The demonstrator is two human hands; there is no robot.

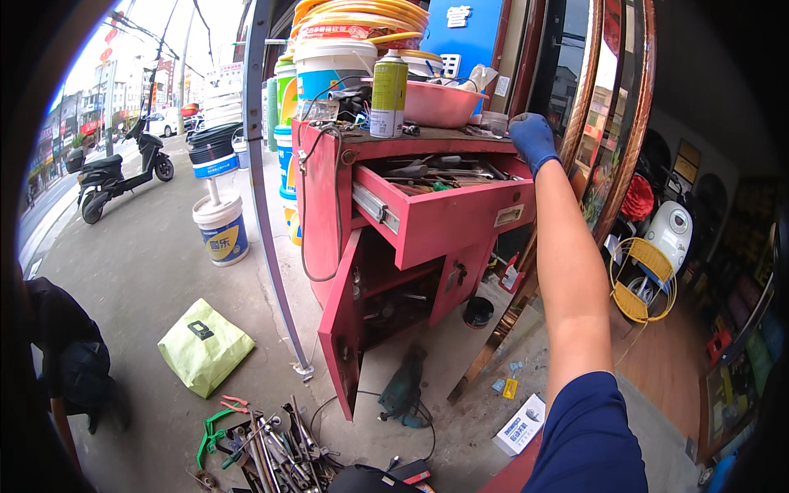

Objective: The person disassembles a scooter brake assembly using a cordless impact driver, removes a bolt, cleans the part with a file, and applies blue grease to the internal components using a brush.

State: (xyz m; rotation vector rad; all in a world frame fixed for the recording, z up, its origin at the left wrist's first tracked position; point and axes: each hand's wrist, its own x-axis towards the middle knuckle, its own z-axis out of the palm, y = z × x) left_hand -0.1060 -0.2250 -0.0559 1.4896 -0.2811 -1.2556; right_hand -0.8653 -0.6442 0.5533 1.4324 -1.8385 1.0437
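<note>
My right hand (532, 140), in a blue glove, is stretched out to the right end of the top of a red metal tool cabinet (320, 215). Its fingers are curled beside a small clear plastic tub (494, 122); whether they hold anything is hidden. Below the hand, the cabinet's drawer (462, 215) is pulled out, with screwdrivers and other hand tools (444, 172) inside. The lower left door (340, 333) stands ajar over a dark shelf. On top are a green spray can (389, 95) and a pink plastic basin (441, 105) with odds and ends. My left hand is out of view.
A heap of wrenches and sockets (277, 450) and a corded power tool (402, 388) lie on the concrete. Nearby are a pale green bag (203, 348), a white box (521, 425) and a steel post (265, 185). A person (74, 357) crouches at the left.
</note>
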